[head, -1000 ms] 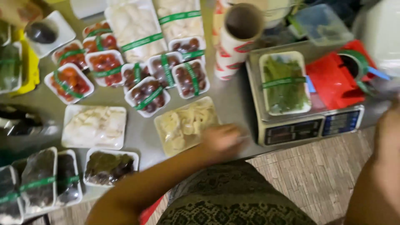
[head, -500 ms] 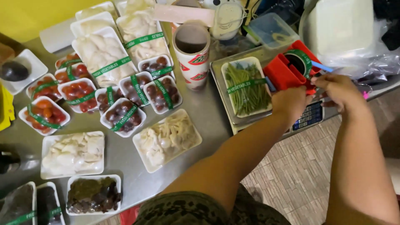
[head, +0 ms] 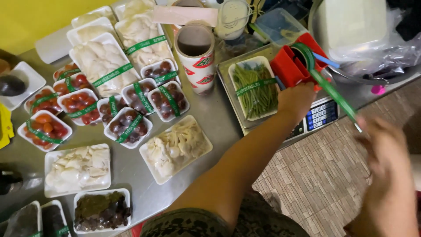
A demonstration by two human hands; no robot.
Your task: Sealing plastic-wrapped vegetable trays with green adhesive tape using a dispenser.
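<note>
Left arm: bare from elbow to wrist, no sleeve, watch or band
Left hand (head: 297,99): bare, no glove or ring showing
Right hand (head: 386,153): bare, blurred
Clothing: camouflage-patterned fabric in green, brown and tan at the lower edge

bean tray (head: 254,90) on scale (head: 307,125) | tape dispenser (head: 291,68) right of tray | roll (head: 196,57) left

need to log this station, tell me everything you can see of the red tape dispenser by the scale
The red tape dispenser looks like plastic, a boxy open-topped body holding a roll of green tape. It sits tilted at the right end of the scale, beside the tray of green beans. A strip of green tape runs from it down to the right hand, which pulls it taut. The left hand rests against its lower front.
</note>
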